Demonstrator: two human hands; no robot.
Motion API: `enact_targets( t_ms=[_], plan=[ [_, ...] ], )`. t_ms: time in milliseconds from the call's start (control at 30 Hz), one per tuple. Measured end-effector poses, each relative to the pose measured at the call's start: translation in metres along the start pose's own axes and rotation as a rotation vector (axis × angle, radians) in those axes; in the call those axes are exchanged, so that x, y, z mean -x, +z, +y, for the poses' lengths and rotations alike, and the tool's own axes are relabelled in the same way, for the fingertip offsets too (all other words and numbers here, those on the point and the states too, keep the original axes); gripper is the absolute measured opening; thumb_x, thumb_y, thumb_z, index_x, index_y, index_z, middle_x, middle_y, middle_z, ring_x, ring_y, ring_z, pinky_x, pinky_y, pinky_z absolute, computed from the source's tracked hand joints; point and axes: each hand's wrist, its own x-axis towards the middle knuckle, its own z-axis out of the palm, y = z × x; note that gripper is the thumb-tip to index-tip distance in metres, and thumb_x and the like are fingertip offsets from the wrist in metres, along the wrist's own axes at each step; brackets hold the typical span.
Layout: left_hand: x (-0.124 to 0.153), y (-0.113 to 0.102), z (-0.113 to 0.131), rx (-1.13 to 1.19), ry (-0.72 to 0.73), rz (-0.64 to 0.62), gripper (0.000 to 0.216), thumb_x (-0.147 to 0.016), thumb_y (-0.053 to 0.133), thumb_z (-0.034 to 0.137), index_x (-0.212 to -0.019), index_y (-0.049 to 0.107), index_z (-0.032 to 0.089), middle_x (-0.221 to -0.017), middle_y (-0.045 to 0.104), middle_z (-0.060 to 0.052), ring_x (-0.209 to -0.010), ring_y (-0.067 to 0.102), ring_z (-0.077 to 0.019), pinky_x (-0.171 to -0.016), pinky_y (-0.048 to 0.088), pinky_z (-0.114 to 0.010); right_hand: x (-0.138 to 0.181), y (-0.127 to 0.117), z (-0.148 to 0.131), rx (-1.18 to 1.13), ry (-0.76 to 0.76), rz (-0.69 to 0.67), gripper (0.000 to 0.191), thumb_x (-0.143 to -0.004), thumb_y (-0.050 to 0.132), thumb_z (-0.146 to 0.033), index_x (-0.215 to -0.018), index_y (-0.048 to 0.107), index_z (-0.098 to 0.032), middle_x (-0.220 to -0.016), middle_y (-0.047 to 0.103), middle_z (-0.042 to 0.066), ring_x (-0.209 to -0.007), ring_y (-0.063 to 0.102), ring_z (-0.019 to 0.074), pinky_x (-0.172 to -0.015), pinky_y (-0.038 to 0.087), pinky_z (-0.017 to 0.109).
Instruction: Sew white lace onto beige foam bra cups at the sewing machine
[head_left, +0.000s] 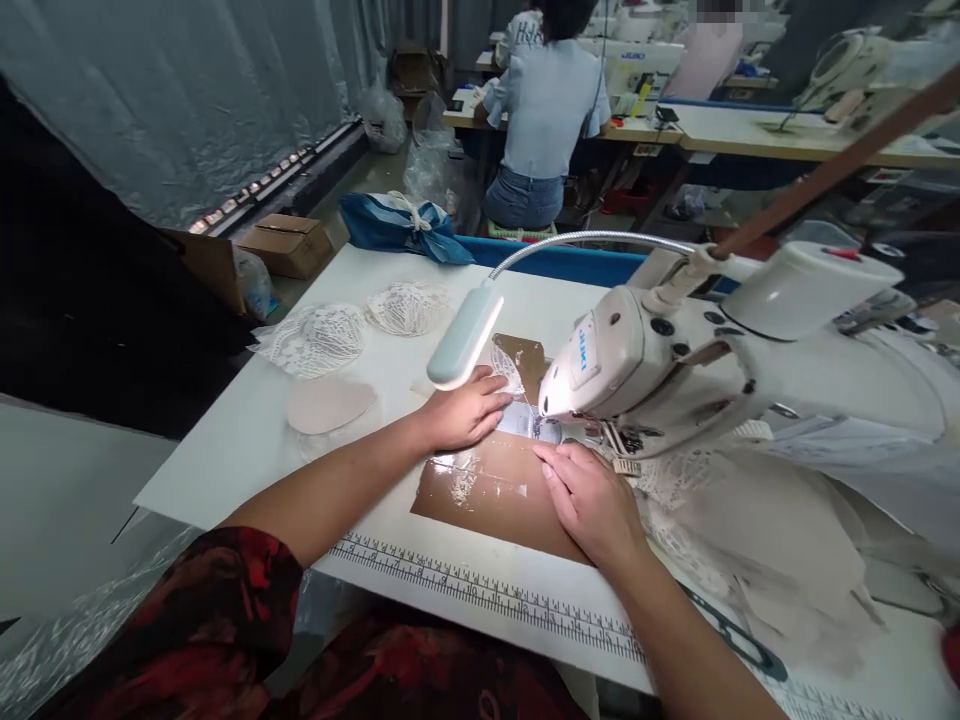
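My left hand (466, 411) lies flat with its fingers stretched to the right, beside the sewing machine's (600, 365) needle area. A white lace piece (507, 368) shows just past its fingertips. My right hand (592, 495) rests on the shiny brown board (480, 490) in front of the needle. Its thumb and index finger are close together near the lit metal plate (516, 419); anything between them is too small to make out. The machine head hides part of the needle area.
A lamp (465, 335) on a bendy neck hangs above my left hand. Lace cups (315, 340) and a beige pad (331, 405) lie on the left of the table. Beige fabric pieces (772, 540) are heaped at right. A person (544, 110) sits ahead.
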Motion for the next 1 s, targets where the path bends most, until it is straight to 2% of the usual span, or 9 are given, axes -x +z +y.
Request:
enact_targets(
  t_ms=[167,333,500,567,667,767,833,900,1000],
  plan=[
    [0.001,-0.008,0.002,-0.033,-0.124,-0.058,0.036,-0.092,0.046,0.032,-0.123,0.062,0.022,-0.133,0.056,-0.008,-0.123,0.047,-0.0299,-0.099,0.04,-0.045,0.002,0.004,0.007,0.008,-0.078,0.065,0.033,-0.094,0.041,-0.027,-0.11,0.068,-0.019,-0.095,0.07,0.006,-0.075,0.063,0.0181,-0.063,0.045,0.03],
    [0.012,-0.064,0.01,-0.123,-0.326,-0.095,0.052,-0.086,0.055,0.035,-0.135,0.047,0.019,-0.135,0.052,-0.012,-0.122,0.048,-0.0286,-0.095,0.043,-0.04,0.001,0.007,0.013,0.02,-0.128,0.075,0.033,-0.094,0.04,-0.029,-0.109,0.068,-0.021,-0.096,0.07,0.005,-0.072,0.064,0.0175,-0.059,0.046,0.03],
    [0.081,-0.119,-0.008,-0.347,-0.981,-0.083,0.041,-0.09,0.044,0.046,-0.099,0.06,0.009,-0.098,0.064,-0.018,-0.101,0.057,-0.0352,-0.089,0.042,-0.051,0.001,0.008,0.015,0.041,-0.136,0.076,0.034,-0.094,0.04,-0.029,-0.109,0.069,-0.021,-0.096,0.07,0.005,-0.071,0.065,0.0173,-0.059,0.047,0.03],
    [0.119,-0.124,-0.016,-0.313,-1.104,-0.074,0.033,-0.085,0.051,0.044,-0.081,0.057,0.011,-0.084,0.062,-0.017,-0.093,0.057,-0.0361,-0.079,0.045,-0.049,0.001,0.007,0.014,0.043,-0.134,0.067,0.034,-0.094,0.04,-0.029,-0.11,0.069,-0.021,-0.095,0.07,0.004,-0.071,0.064,0.0173,-0.059,0.047,0.03],
    [0.163,-0.118,-0.015,-0.246,-1.044,-0.065,0.023,-0.085,0.049,0.037,-0.07,0.048,0.018,-0.077,0.057,-0.008,-0.082,0.056,-0.0254,-0.071,0.046,-0.038,0.001,0.006,0.012,0.038,-0.117,0.06,0.033,-0.093,0.041,-0.028,-0.11,0.069,-0.021,-0.093,0.07,0.004,-0.071,0.064,0.0179,-0.059,0.047,0.031],
    [0.173,-0.105,0.007,0.206,-0.913,0.049,0.027,-0.085,0.048,0.039,-0.069,0.038,0.02,-0.068,0.049,0.0,-0.064,0.049,-0.0136,-0.059,0.041,-0.027,0.001,0.004,0.008,0.019,-0.101,0.064,0.033,-0.093,0.041,-0.027,-0.108,0.07,-0.021,-0.093,0.07,0.006,-0.073,0.064,0.0189,-0.062,0.047,0.032],
    [0.16,-0.095,0.027,0.705,-0.831,0.123,0.03,-0.082,0.055,0.043,-0.074,0.039,0.019,-0.068,0.047,0.003,-0.059,0.046,-0.0099,-0.054,0.038,-0.022,0.001,0.002,0.006,-0.002,-0.093,0.056,0.033,-0.092,0.041,-0.025,-0.107,0.07,-0.021,-0.093,0.07,0.006,-0.076,0.065,0.0196,-0.065,0.048,0.032],
    [0.135,-0.085,0.047,1.064,-0.762,0.081,0.031,-0.076,0.063,0.041,-0.086,0.044,0.018,-0.074,0.053,0.003,-0.062,0.05,-0.0096,-0.056,0.041,-0.02,0.001,0.0,0.004,-0.031,-0.069,0.044,0.033,-0.092,0.041,-0.025,-0.107,0.07,-0.021,-0.095,0.07,0.007,-0.081,0.065,0.0205,-0.069,0.048,0.033],
    [0.091,-0.069,0.065,1.224,-0.603,-0.052,0.038,-0.075,0.063,0.028,-0.109,0.05,0.018,-0.096,0.063,-0.005,-0.081,0.061,-0.0163,-0.065,0.049,-0.025,0.002,-0.004,0.002,-0.142,-0.011,0.041,0.032,-0.093,0.042,-0.026,-0.109,0.069,-0.02,-0.102,0.071,0.007,-0.09,0.065,0.0211,-0.076,0.049,0.033]
  ],
)
